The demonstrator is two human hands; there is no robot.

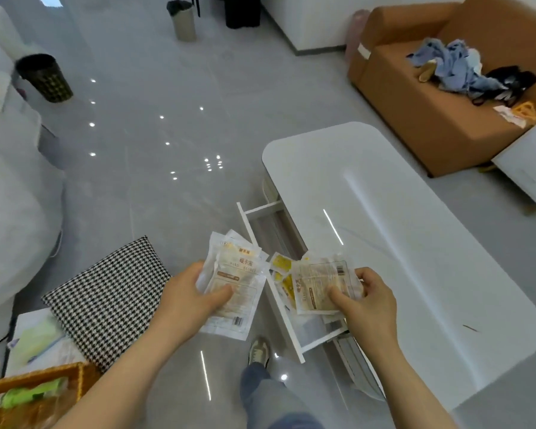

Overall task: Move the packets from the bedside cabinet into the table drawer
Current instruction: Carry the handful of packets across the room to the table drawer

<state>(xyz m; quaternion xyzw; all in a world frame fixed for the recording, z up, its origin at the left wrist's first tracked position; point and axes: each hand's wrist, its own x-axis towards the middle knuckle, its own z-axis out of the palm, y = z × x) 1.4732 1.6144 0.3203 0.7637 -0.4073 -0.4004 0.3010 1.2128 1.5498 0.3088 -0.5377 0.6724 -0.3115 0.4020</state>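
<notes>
Wicker, golden-brown, makes up the woven basket (44, 394) at the lower left, and a black-and-white houndstooth cushion (106, 301) lies just beyond it. Past the cushion, the left hand (192, 295) grips a stack of clear plastic packets with pale printed labels (235, 283). The thumb lies across the top and the fingers (198, 269) are curled underneath, holding the stack above the grey floor just beside the drawer. The right hand (372, 301) pinches a second, smaller bunch of clear packets (319, 283) directly over the pulled-out white drawer (287, 326). A few yellow-printed packets (283, 274) already lie inside it. The drawer belongs to the glossy white table, whose surface (415, 243) stretches away to the right. Farther off is an orange sofa (430, 125) strewn with blue clothes (458, 69).

This looks like the depositing step, with the carry over and part of the load already in. Next, the right hand needs to lower and let go inside the drawer walls. The left stack must then be brought over the front edge before release, or it will fall to the floor.
</notes>
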